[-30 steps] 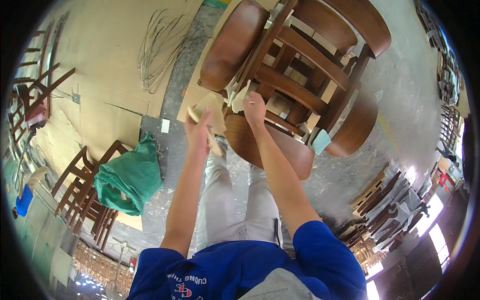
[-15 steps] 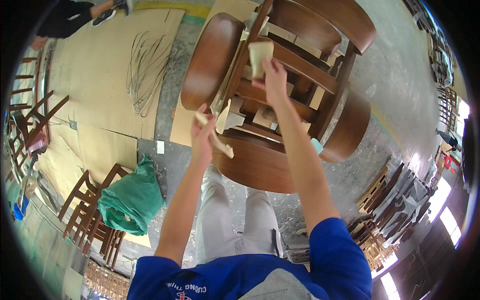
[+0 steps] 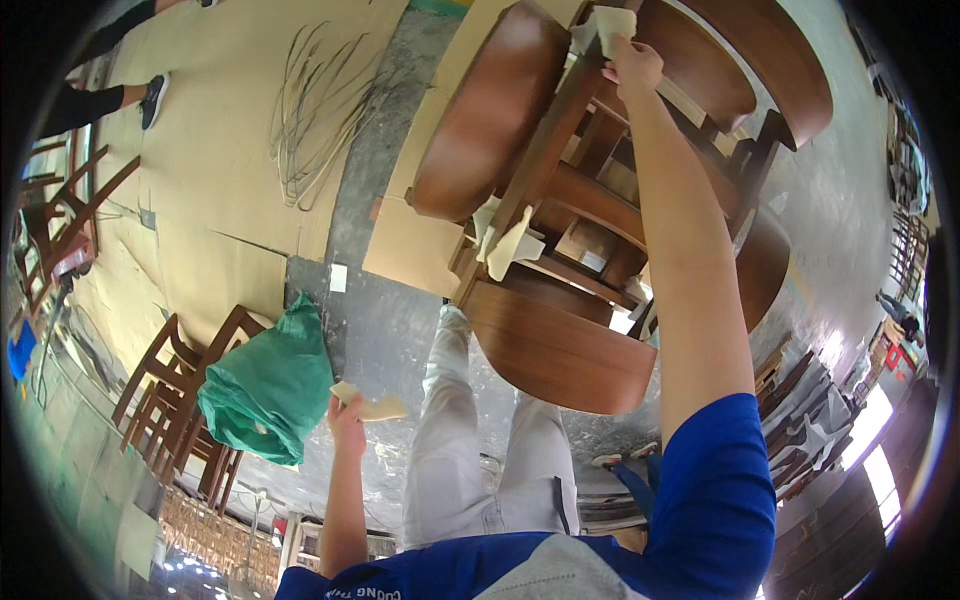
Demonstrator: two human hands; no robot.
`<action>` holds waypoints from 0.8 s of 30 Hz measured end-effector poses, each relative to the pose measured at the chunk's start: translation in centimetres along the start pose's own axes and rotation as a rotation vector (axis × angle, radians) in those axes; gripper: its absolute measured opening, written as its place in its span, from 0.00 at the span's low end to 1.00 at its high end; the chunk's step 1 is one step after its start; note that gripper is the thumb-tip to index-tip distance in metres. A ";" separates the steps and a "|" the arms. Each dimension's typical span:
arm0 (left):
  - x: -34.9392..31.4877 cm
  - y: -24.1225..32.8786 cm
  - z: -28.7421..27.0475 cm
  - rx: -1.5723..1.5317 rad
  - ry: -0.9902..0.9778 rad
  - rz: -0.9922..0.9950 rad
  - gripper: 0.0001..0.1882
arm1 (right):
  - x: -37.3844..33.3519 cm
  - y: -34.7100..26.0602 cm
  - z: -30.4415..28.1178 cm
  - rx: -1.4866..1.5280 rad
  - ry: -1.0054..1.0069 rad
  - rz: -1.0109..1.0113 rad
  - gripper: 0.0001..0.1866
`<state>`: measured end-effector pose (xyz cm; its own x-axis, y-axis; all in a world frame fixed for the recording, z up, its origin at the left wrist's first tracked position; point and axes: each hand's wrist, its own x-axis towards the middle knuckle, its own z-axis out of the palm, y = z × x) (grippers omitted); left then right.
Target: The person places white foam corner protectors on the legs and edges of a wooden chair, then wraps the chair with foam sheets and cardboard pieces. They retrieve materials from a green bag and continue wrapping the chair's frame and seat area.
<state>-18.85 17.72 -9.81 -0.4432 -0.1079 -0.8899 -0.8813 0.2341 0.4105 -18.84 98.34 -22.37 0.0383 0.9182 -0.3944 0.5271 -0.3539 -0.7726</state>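
My right hand (image 3: 638, 68) reaches far forward, closed on a pale cream foam-like pad (image 3: 615, 24) at the far end of a long wooden bar (image 3: 560, 145). That bar belongs to a stack of dark brown wooden chairs with curved panels, such as the left panel (image 3: 492, 110) and the near panel (image 3: 565, 350). Low on the left, my left hand (image 3: 347, 428) grips a similar bent cream foam-like pad (image 3: 378, 408), held away from the stack. Another pale pad (image 3: 510, 245) sits at the bar's near end.
Left of my legs, a green sack (image 3: 275, 385) leans against brown chair frames (image 3: 185, 395). Loose straps (image 3: 310, 130) lie on flattened cardboard (image 3: 230, 70). Another person's legs (image 3: 100, 105) stand at upper left. More furniture parts (image 3: 810, 420) are stacked at right.
My right hand has moved forward with its pad to the bar's far end. My left hand has drawn back from the stack, toward the green sack, still holding its pad.
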 end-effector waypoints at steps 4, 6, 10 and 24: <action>-0.5 0.9 4.2 0.093 -0.123 0.067 0.22 | -0.6 -0.4 1.0 0.090 0.086 0.082 0.24; -1.2 2.0 8.1 0.057 -0.126 0.068 0.20 | -1.8 -0.1 0.7 0.190 0.108 0.078 0.25; -3.0 5.5 19.1 -0.050 -0.334 0.159 0.18 | -8.5 1.4 -1.6 0.188 0.002 -0.001 0.23; -11.0 3.4 33.4 0.307 -0.513 0.492 0.26 | -16.0 13.5 -30.6 0.252 -0.491 0.095 0.12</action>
<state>-11.48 52.01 -5.31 -0.5747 0.5212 -0.6309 -0.4843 0.4048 0.7756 13.66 84.34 -11.29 -0.3563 0.7106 -0.6067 0.3194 -0.5176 -0.7938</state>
